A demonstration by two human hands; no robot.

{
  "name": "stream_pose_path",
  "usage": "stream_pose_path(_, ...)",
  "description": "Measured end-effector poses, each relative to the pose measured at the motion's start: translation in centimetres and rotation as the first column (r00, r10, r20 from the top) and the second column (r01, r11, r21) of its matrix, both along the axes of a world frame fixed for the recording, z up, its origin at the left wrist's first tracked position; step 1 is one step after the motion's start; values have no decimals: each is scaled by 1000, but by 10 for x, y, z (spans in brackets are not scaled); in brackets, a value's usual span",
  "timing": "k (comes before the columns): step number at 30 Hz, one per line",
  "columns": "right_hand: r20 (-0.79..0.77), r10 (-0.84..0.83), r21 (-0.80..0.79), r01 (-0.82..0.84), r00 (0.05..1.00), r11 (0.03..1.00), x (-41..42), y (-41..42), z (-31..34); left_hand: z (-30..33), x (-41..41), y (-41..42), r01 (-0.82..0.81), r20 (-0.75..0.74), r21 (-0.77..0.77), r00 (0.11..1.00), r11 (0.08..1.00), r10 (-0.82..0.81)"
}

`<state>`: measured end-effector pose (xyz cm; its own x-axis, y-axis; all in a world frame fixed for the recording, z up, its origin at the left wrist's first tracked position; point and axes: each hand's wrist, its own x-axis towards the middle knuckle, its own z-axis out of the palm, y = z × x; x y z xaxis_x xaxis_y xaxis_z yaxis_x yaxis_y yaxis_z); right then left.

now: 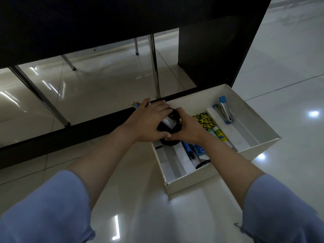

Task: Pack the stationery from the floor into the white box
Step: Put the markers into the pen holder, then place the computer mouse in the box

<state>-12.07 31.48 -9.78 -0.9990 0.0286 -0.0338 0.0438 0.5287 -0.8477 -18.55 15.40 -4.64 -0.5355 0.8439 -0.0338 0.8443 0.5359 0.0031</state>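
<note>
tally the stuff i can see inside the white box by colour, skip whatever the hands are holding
Some items are partly hidden by the arms, so this counts only what shows in the white cardboard box.
Blue: 3 (blue and silver stapler, two blue tools)
Yellow and black: 1 (speckled notebook)
Green and yellow: 1 (tube)
Total: 5

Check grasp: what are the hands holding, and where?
Both hands grip a black cylindrical pen holder over the white box: left hand around its near-left side, right hand on its right rim.

I see the white box (pixel 206 176) open on the floor, holding a blue stapler (pixel 225 109), a yellow-black notebook (pixel 204 120) and glue tubes (pixel 219 134); a black pen cup (pixel 171 128) is tilted over its left end.
</note>
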Motion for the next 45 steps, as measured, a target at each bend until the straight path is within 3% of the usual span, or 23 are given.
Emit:
stream_pose_path(5, 23, -3, -22, 4, 1000, 1000, 3, 0, -1, 0, 1, 2, -15, 17, 35, 1000, 999, 14)
stream_pose_path(11, 74, -71, 100, 64, 995, 993, 12, -2, 6, 5, 13, 3, -16, -49, -38, 999, 999, 14)
stream_pose_path(13, 48, -163, 165, 153, 986, 974, 22, 3, 16, 4, 27, -1, -24, -67, 76, 997, 997, 29)
stream_pose_path(14, 15, -209, 186, 203, 978, 961, 31, 6, 23, 4, 38, -5, -56, -48, 205, 997, 977, 67)
stream_pose_path(17, -175, -313, 125, 336, 934, 933, 77, 13, 43, -6, 81, -15, -222, 57, 598, 970, 770, 235)
stream_pose_path(20, -345, -394, 53, 437, 852, 898, 143, 16, 47, -27, 125, -19, -463, 287, 745, 872, 480, 396)
stream_pose_path(23, -302, -488, 54, 525, 819, 849, 214, 17, 30, -48, 152, -14, -639, 489, 703, 753, 312, 440)
stream_pose_path(27, -109, -601, 174, 610, 792, 773, 314, 24, -6, -68, 157, -2, -791, 702, 565, 610, 233, 368)
stream_pose_path(30, -60, -748, 245, 736, 662, 632, 382, 23, -25, -74, 146, 3, -856, 805, 492, 516, 157, 293)
stream_pose_path(33, -127, -857, 390, 819, 500, 420, 422, 34, -37, -77, 140, 9, -873, 830, 476, 486, 107, 273)
stream_pose_path(35, -109, -899, 473, 818, 424, 328, 434, 51, -44, -79, 138, 12, -862, 811, 501, 501, 83, 302)
stream_pose_path(41, -8, -952, 507, 822, 305, 259, 436, 74, -56, -78, 141, 11, -846, 760, 519, 523, 123, 385)
stream_pose_path(45, -10, -956, 455, 853, 292, 256, 440, 73, -59, -73, 145, 11, -855, 761, 500, 509, 137, 401)
